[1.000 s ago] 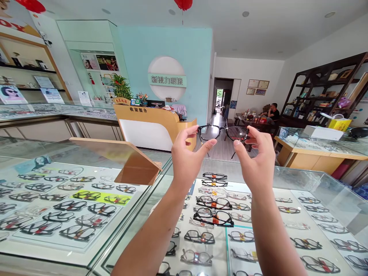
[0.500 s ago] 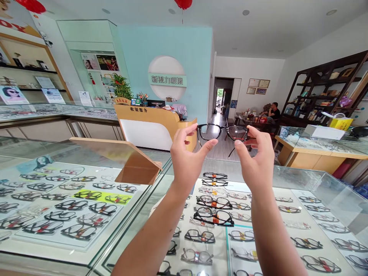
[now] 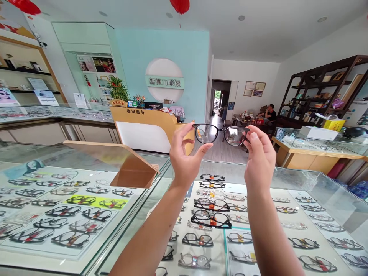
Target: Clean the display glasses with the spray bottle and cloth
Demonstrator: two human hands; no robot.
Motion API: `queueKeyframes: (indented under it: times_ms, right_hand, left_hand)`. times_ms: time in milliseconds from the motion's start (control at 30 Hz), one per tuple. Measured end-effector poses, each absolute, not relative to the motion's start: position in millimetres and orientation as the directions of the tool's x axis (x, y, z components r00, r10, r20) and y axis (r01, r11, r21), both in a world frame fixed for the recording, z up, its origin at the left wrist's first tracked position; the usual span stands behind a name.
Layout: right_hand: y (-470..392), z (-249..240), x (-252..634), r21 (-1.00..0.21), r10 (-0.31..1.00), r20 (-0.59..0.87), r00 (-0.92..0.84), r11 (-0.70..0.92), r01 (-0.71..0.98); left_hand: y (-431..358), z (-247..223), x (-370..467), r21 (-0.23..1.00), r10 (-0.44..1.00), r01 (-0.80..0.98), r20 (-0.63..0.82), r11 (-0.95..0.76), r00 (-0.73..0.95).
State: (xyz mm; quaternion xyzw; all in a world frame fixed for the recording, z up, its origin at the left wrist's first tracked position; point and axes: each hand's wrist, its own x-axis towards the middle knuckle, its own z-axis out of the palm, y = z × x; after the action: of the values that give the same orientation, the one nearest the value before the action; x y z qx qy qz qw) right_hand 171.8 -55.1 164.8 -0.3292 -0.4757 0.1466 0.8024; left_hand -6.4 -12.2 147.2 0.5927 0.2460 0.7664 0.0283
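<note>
A pair of black-rimmed eyeglasses [image 3: 221, 129] with clear lenses is held up in the air above a glass display case [image 3: 304, 174]. My left hand [image 3: 186, 157] has its fingers at the left corner of the frame, its thumb reaching below the left lens. At the other end, my right hand [image 3: 260, 159] pinches the right hinge area between thumb and fingers. The temples are mostly hidden behind the lenses and my fingers. Beneath my hands, several eyeglasses [image 3: 211, 219] with orange tags sit on the case.
To the left, another glass case holds rows of eyeglasses [image 3: 67, 239], with a brown angled stand [image 3: 132, 168] on its top. Ahead stands a yellow-and-white counter [image 3: 143, 132]. A person [image 3: 269, 114] sits at a table far back; a white box [image 3: 319, 132] rests on the right-hand case.
My right hand has shifted its grip, the thumb moving from below the right lens up to the hinge. The eyeglasses have turned slightly, and the view has moved a little.
</note>
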Motion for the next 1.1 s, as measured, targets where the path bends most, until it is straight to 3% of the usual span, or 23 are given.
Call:
queueKeyframes:
  times_ms: [233,500,733,1100]
  right_hand:
    - [-56.0,163.4,181.3,-0.698,0.579,0.620,0.530,0.715,0.035]
    - [-63.7,119.8,193.1,-0.763,0.652,0.594,0.471,0.643,0.071]
    - [-41.4,49.6,201.1,-0.862,0.790,0.443,0.424,0.505,-0.041]
    - [-23.5,14.5,215.8,-0.881,0.852,0.358,0.383,0.444,-0.164]
  left_hand:
    - [-16.1,137.3,-2.1,0.324,0.259,0.260,0.932,-0.909,-0.255]
    - [-22.6,81.7,-2.0,0.453,0.380,0.335,0.887,-0.826,-0.261]
    - [-21.1,32.6,-4.4,0.492,0.434,0.431,0.871,-0.757,-0.232]
    - [-19.3,5.8,-0.7,0.564,0.543,0.425,0.819,-0.708,-0.184]
